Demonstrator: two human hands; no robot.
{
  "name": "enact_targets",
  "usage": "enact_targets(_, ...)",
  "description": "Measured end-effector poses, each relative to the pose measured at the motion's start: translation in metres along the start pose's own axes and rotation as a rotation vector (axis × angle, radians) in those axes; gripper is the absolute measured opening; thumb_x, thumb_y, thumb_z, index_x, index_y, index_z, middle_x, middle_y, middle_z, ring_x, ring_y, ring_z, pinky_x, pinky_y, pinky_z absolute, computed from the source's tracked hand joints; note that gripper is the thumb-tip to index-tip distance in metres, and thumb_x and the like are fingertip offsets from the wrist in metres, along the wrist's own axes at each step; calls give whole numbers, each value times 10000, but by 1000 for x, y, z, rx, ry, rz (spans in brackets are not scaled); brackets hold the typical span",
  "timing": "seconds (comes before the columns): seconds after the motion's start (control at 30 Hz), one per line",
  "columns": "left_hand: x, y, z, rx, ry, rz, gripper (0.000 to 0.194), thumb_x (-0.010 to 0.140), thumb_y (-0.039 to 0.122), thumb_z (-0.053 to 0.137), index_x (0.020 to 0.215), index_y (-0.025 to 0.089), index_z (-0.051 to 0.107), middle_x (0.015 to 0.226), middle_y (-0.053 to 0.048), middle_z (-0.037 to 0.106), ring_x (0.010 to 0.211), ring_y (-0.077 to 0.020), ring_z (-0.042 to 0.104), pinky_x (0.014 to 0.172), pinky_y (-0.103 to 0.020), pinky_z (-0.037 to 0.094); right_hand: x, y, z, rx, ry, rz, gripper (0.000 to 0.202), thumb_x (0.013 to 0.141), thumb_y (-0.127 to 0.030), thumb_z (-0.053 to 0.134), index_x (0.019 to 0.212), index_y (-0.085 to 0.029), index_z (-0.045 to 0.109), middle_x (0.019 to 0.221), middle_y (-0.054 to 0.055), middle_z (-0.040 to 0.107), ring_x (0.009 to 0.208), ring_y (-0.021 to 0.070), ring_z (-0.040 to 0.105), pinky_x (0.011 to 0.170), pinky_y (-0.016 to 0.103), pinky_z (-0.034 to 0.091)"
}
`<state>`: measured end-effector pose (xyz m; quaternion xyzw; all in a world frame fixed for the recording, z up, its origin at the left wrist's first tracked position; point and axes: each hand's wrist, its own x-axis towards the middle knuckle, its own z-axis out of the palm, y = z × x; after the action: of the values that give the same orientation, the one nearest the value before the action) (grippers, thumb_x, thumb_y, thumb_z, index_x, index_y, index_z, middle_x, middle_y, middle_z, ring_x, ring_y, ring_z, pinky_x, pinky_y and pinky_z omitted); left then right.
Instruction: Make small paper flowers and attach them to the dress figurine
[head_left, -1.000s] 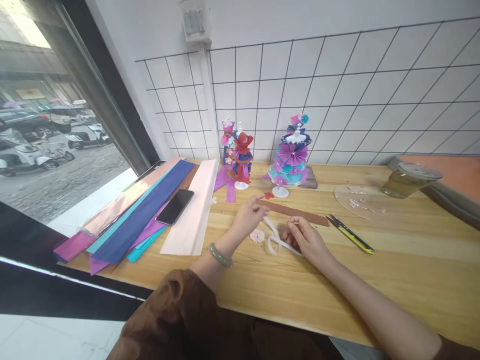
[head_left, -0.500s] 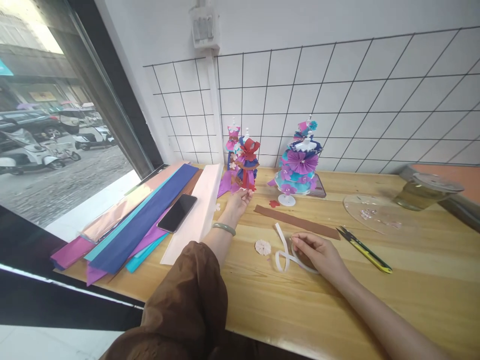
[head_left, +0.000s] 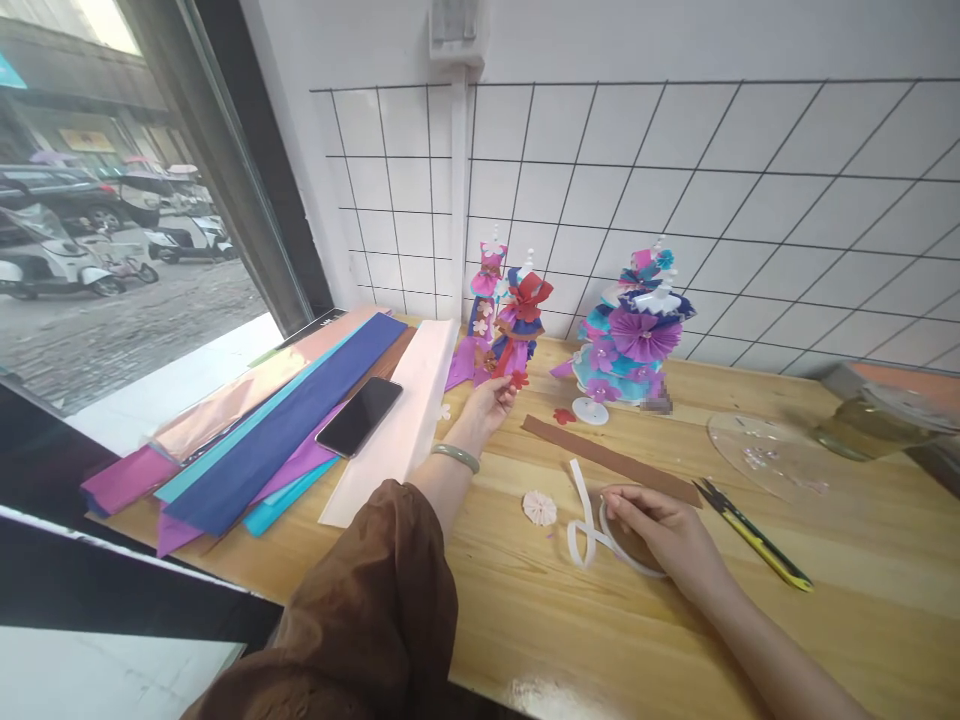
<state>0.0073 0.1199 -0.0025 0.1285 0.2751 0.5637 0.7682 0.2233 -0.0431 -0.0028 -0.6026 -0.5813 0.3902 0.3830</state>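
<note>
Red flower (head_left: 518, 379) and white tape (head_left: 583, 490): hands (head_left: 487, 408) pinch both over wooden table (head_left: 540, 620) beside window (head_left: 142, 150).

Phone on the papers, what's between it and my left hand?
In the head view, pale pink paper, then a small pale flower, lies between the phone and your left hand.

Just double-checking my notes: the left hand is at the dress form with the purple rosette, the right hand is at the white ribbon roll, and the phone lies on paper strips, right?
No, the head view shows the left hand at the dress form with the red bow. The right hand is at the white ribbon roll, and the phone lies on paper strips.
</note>
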Motion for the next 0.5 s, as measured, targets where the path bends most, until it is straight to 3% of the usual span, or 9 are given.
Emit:
enact_targets(0.17, -1, -2, -2, -45, 4, -7, 81, 693, 47, 549, 677, 108, 498, 520, 21, 454, 444, -27, 465, 359, -88, 357, 7, -3, -4, 52, -31, 57, 323, 664, -481, 601, 747, -172, 640, 564, 4, 550, 470, 97, 432, 455, 223, 357)
enact_targets(0.3, -1, -5, -3, -68, 11, -16, 63, 686, 50, 562, 686, 99, 523, 484, 24, 446, 424, -34, 466, 361, -98, 359, 13, -22, -2, 44, -67, 87, 324, 642, -486, 619, 716, -171, 629, 511, -23, 494, 476, 91, 418, 479, 218, 350)
enact_targets(0.5, -4, -7, -1, -82, 10, 4, 75, 676, 20, 566, 684, 91, 542, 497, 9, 489, 437, -39, 490, 384, -104, 381, 47, -51, 15, -7, -119, -52, 348, 635, -504, 616, 748, -175, 618, 638, 7, 565, 531, 102, 457, 524, 228, 376)
